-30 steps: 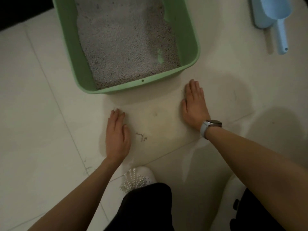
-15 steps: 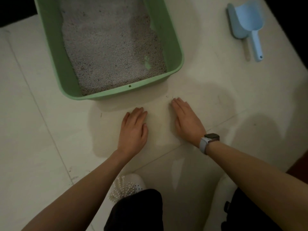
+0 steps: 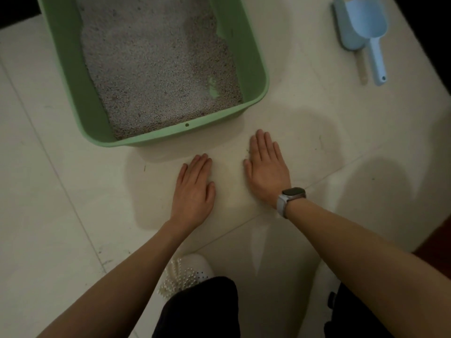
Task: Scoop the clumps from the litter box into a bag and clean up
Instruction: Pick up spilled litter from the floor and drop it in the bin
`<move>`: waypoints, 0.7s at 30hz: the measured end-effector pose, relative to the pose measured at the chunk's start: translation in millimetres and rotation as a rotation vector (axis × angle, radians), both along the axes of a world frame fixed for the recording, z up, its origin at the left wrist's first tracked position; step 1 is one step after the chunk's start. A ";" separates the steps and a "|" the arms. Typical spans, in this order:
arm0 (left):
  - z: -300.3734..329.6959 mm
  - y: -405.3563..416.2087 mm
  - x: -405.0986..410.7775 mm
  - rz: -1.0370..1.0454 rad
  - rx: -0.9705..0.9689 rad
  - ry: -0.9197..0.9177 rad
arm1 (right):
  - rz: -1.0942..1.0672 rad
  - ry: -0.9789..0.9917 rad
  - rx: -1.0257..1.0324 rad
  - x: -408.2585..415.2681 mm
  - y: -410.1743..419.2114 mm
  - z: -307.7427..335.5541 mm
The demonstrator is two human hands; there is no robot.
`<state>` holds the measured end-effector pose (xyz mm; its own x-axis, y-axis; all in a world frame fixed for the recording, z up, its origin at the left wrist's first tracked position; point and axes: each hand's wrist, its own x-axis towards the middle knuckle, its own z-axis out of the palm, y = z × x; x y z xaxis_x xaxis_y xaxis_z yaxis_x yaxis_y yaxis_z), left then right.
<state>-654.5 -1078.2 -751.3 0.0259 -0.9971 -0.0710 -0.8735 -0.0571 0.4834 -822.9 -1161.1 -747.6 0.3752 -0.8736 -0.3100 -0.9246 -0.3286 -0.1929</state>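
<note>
A green litter box filled with grey litter stands on the pale tiled floor at the upper left. My left hand lies flat on the floor just in front of the box, fingers straight and together. My right hand, with a watch on the wrist, also lies flat on the floor a short gap to the right, its fingertips near the box's front right corner. Neither hand holds anything. A light blue scoop lies on the floor at the upper right, handle pointing toward me.
My white beaded shoe and black trouser legs are at the bottom. A few dark specks lie on the floor right of my right hand. Dark areas border the tiles at the top corners.
My left hand has slid right and forward along the floor toward my right hand, covering the spot where a small patch of spilled grains lay. The gap between the hands has narrowed.
</note>
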 end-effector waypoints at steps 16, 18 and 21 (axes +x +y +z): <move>-4.1 -0.3 -6.9 0.046 -0.041 -0.010 | -0.146 -0.287 0.137 4.2 11.6 10.1; -3.5 -0.8 -6.3 0.038 -0.042 -0.015 | -0.074 -0.252 0.106 7.5 17.1 4.6; -3.6 -0.1 -6.2 0.027 -0.048 -0.023 | -0.002 -0.270 0.054 -1.0 28.6 2.2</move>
